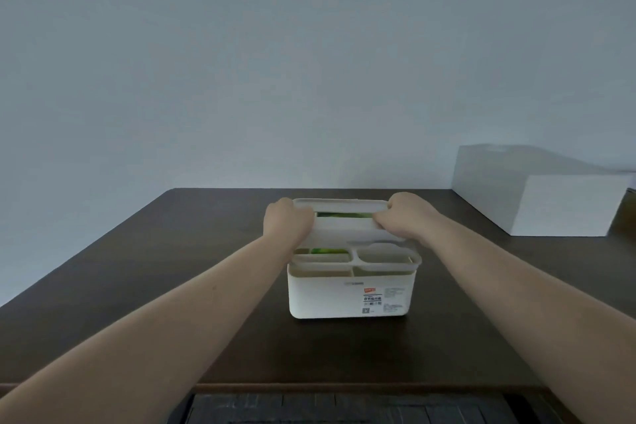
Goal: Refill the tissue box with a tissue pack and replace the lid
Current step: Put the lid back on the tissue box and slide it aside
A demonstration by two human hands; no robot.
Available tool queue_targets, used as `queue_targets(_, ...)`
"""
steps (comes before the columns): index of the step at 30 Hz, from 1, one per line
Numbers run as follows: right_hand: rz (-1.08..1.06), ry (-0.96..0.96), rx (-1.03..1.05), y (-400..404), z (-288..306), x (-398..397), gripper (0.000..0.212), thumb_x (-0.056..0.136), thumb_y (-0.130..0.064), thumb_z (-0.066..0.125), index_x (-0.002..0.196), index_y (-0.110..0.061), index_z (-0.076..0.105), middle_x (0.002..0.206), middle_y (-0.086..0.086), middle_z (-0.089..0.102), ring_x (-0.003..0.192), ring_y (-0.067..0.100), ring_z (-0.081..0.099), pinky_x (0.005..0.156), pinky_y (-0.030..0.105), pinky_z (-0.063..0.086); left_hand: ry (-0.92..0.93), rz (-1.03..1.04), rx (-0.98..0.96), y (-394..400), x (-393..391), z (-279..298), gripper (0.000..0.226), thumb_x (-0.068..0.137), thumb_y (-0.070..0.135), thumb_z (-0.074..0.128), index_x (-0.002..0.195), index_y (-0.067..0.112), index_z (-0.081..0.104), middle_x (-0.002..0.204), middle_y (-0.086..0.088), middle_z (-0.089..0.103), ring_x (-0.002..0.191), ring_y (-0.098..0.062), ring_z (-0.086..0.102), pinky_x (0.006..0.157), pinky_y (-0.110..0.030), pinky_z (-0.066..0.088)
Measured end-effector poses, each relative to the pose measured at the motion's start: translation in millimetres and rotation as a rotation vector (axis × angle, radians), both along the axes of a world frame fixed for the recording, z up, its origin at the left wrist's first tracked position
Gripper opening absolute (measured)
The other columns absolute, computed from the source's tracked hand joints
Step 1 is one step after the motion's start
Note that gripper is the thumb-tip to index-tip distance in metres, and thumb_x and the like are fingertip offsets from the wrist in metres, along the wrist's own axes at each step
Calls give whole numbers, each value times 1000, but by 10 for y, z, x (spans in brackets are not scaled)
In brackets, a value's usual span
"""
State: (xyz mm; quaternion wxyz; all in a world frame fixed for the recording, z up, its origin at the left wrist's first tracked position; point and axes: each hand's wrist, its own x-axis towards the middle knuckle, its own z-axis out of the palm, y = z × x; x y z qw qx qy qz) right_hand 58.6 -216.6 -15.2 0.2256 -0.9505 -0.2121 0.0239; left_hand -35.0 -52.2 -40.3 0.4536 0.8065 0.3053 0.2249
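- The box (351, 291) is set upright near the middle of the dark table (137, 268), its labelled side turned toward the person.
- The lid (344, 227) is held over the box, tilted: its near edge lies close on the front rim, its far edge is raised.
- The left hand (287, 222) is clenched on the lid's left end, and the right hand (407, 217) is clenched on its right end; a grip at both ends is probably used so that the lid can be kept level and lined up with the rim.
- Green is seen through the lid's slot and through a gap under it; this is judged to be the pack (344, 215), already inside the box.
- The refill therefore seems done, and the lid is judged not yet seated.
- The far edge would have to be lowered and pressed down for the lid to close.
- A white carton (550, 203) is left at the table's far right, well apart from the work.
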Motion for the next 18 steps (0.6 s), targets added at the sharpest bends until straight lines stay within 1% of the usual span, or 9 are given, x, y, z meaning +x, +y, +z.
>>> queue_targets(2, -2, -16, 5, -19, -48, 13, 21, 81, -21, 53, 63, -13, 45, 61, 3, 50, 60, 24, 53, 49, 25, 34, 3, 30, -1, -12, 23, -39, 34, 88, 17, 45, 114, 0, 57, 109, -14, 61, 91, -31, 58, 79, -35, 48)
queue_targets(4, 1, -40, 4, -29, -86, 17, 17, 81, -23, 51, 67, -14, 48, 67, 3, 54, 67, 26, 56, 50, 26, 34, 18, 63, 28, -4, 43, -70, 38, 85, 20, 46, 114, 0, 59, 117, -21, 63, 107, -38, 60, 92, -43, 50)
queue_targets(7, 8, -56, 21, -34, -152, 7, 19, 84, -23, 47, 67, -16, 44, 71, 2, 55, 64, 21, 52, 50, 28, 34, 48, 83, 37, 12, 40, -96, 33, 82, 16, 46, 102, -5, 61, 118, -28, 60, 111, -45, 58, 87, -44, 51)
queue_targets(9, 0, -48, 35, -22, -190, 9, 23, 85, -23, 46, 64, -16, 43, 65, 1, 53, 57, 19, 49, 48, 28, 32, 44, 75, 21, 22, 31, -114, 23, 79, 14, 44, 84, -6, 56, 111, -36, 55, 104, -51, 57, 73, -43, 49)
queue_targets(10, -5, -42, 33, -14, -200, 8, 24, 85, -23, 45, 63, -15, 43, 63, 2, 52, 56, 19, 48, 48, 27, 32, 35, 64, 8, 25, 22, -118, 20, 76, 14, 43, 74, -4, 51, 99, -38, 50, 91, -52, 55, 67, -41, 47)
queue_targets(12, -5, -30, 20, -2, -207, 14, 25, 86, -24, 44, 62, -15, 44, 62, 2, 52, 55, 18, 47, 47, 27, 31, 31, 45, 4, 29, 13, -120, 18, 74, 13, 43, 57, 9, 37, 72, -16, 39, 67, -34, 41, 57, -31, 35)
queue_targets(13, 1, -26, 10, 2, -206, 23, 26, 86, -24, 44, 62, -14, 44, 62, 2, 51, 54, 17, 47, 47, 27, 30, 28, 39, -5, 39, 15, -124, 24, 76, 11, 43, 55, 14, 32, 67, -7, 34, 61, -27, 35, 55, -27, 30)
queue_targets(15, 14, -19, -8, 10, -201, 42, 28, 87, -23, 46, 61, -14, 43, 62, 2, 50, 54, 16, 45, 46, 28, 30, 24, 26, -11, 62, 19, -119, 28, 78, 8, 43, 55, 16, 29, 62, -1, 31, 54, -21, 29, 52, -24, 25)
queue_targets(18, 19, -10, -15, 14, -185, 57, 30, 89, -24, 47, 61, -14, 42, 62, 2, 49, 54, 15, 44, 46, 28, 30, 34, -8, -16, 82, 48, -147, 19, 82, 5, 40, 65, 14, 37, 65, 1, 36, 53, -17, 31, 50, -25, 24)
